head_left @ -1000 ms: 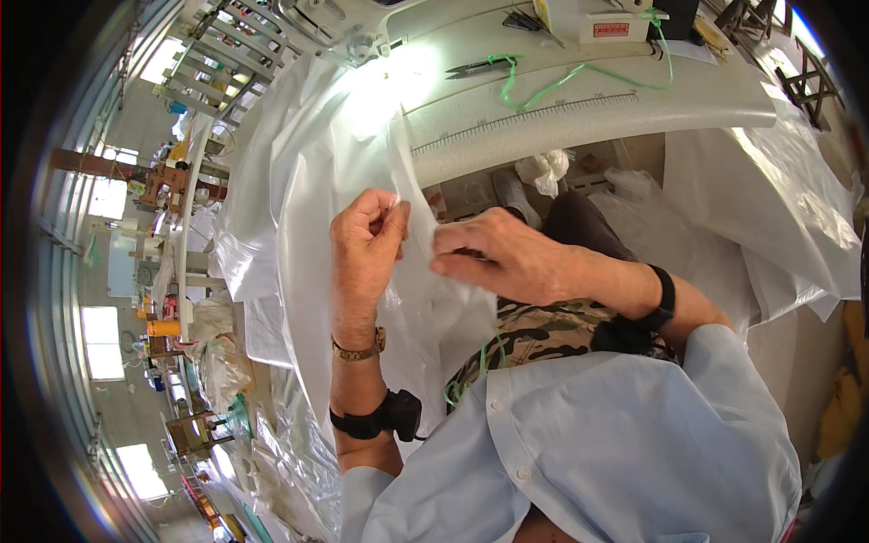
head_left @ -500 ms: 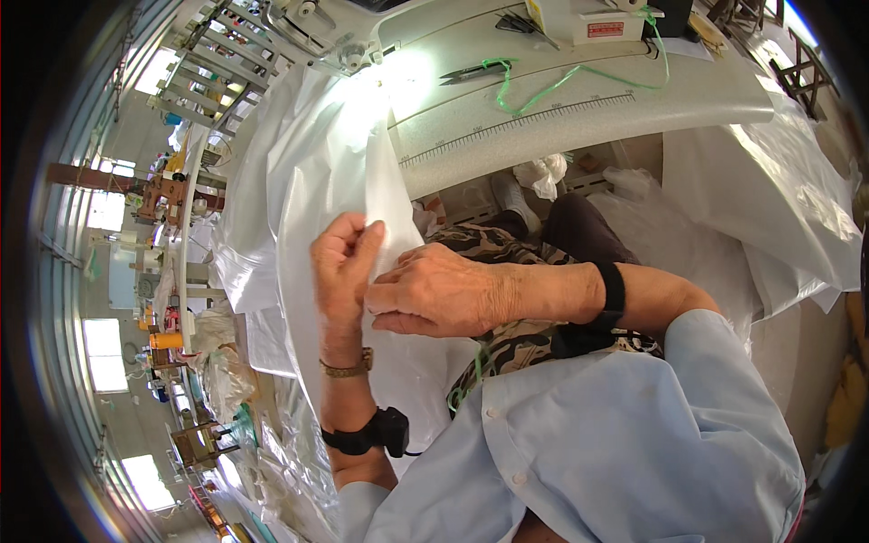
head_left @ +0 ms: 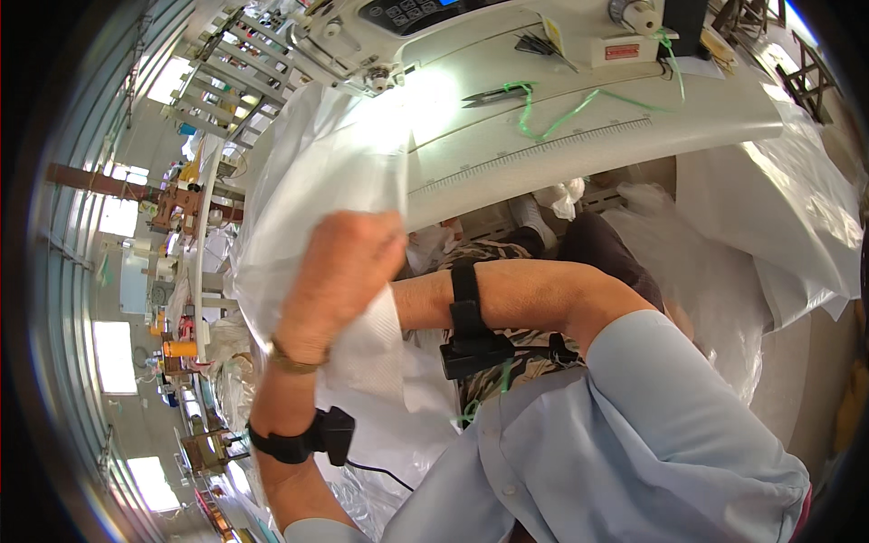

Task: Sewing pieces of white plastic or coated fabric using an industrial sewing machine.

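Observation:
A white, thin, slightly see-through sheet hangs over the front of the sewing table, its upper end under the lit sewing machine head. My left hand is closed at the sheet's edge, knuckles up and a little blurred by motion. My right forearm crosses from the right towards the left hand. The right hand itself is hidden behind the left hand and a fold of the sheet, so its fingers do not show. Dark thread snips lie on the table right of the lamp's glare.
A green cord trails over the table above a printed ruler scale. Several dark slim tools lie farther back, near a small white box. More white sheeting drapes down at the right. A slatted rack stands at the far left.
My left hand has turned knuckles up and closed at the sheet's edge. My right hand has moved left, behind the left hand. The view has shifted, showing more of the machine.

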Demonstrator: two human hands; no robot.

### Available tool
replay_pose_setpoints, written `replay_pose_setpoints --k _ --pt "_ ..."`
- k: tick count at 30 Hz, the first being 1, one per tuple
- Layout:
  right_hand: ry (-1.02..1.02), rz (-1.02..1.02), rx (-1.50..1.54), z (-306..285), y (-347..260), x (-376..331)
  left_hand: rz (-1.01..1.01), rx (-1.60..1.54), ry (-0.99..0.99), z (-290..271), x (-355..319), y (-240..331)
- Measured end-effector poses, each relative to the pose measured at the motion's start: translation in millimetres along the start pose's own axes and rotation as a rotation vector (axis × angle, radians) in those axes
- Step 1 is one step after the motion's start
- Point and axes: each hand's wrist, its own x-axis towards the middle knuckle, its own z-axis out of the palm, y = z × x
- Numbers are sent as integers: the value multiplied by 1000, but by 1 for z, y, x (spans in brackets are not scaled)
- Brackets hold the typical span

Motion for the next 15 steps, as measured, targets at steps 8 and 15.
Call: replay_pose_setpoints --k 8,15 --pt "-444 109 -256 -102 -36 -133 -84 110 146 119 -38 -9" --pt "88 -446 -679 -193 -27 -154 -486 -468 537 169 -54 -11"
